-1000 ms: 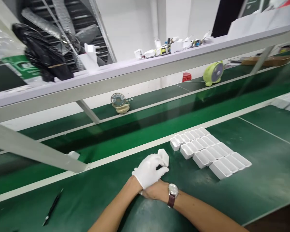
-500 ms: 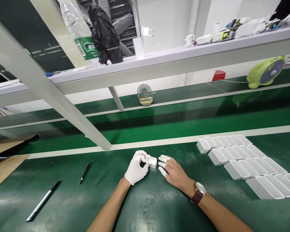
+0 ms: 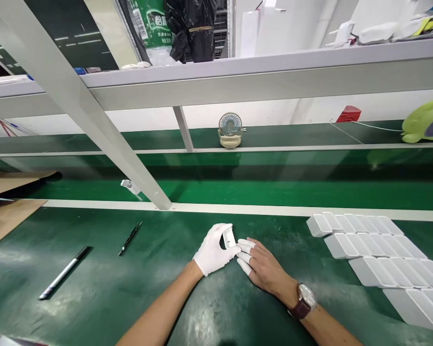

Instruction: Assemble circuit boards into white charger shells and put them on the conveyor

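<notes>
At the left edge of the frame, some brown cardboard (image 3: 16,221) lies on the green bench (image 3: 159,293). Next come a silver pen (image 3: 63,275) and a thin black pen (image 3: 130,239). Just right of the middle, my left grip (image 3: 213,251), in a white glove, pinches a small white box (image 3: 229,237). My right grip (image 3: 262,264) is just beside it, fingers a little spread; I can't tell if they touch the box. Then comes my watch (image 3: 306,295). At the lower right, bigger white boxes (image 3: 368,271) sit in four rows.
</notes>
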Tool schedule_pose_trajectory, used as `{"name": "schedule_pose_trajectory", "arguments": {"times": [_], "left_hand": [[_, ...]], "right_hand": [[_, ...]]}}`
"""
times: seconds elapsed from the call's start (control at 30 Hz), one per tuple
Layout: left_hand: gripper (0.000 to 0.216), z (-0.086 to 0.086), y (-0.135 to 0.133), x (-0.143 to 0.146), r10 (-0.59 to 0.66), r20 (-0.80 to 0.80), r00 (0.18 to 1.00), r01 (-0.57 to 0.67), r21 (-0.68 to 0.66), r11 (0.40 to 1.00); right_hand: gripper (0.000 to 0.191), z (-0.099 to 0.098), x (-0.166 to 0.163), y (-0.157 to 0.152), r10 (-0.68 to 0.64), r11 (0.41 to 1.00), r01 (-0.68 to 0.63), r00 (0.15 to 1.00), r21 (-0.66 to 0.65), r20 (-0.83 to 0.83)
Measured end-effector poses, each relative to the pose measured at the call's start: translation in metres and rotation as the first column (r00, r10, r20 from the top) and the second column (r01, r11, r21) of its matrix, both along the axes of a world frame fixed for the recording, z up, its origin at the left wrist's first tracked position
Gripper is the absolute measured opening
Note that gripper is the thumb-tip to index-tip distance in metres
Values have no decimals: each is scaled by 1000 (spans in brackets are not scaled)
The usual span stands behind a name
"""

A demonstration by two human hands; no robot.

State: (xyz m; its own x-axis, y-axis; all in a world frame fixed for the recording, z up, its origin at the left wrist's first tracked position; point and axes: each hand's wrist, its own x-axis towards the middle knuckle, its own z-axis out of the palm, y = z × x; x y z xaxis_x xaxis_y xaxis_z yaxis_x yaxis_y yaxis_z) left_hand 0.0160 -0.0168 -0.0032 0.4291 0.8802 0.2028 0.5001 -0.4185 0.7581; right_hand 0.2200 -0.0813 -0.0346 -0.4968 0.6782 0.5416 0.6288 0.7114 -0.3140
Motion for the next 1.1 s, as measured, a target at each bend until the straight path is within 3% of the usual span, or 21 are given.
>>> {"name": "schedule_pose_trajectory", "arguments": {"times": [0.13,0.37,0.63,0.87,1.1], "left_hand": [[51,6,5,-1,-58,34,998,59,-21,998],[46,14,11,-2,-88,75,993,95,-106,990],[85,9,7,0,65,159,985,-12,-313,950],[59,10,3,-2,146,43,988,-129,-266,955],[65,8,4,-1,150,48,987,-133,-254,958]], "right_hand": [[33,3,0,-1,0,1000,0,1000,-17,-20],[23,7,0,0,-10,1000,9,1000,-25,-27],[27,3,-1,-1,-36,999,36,999,-1,-27],[24,2,0,-3,-38,999,38,999,-1,-1],[24,1,0,-4,-48,999,48,999,5,15]]}}
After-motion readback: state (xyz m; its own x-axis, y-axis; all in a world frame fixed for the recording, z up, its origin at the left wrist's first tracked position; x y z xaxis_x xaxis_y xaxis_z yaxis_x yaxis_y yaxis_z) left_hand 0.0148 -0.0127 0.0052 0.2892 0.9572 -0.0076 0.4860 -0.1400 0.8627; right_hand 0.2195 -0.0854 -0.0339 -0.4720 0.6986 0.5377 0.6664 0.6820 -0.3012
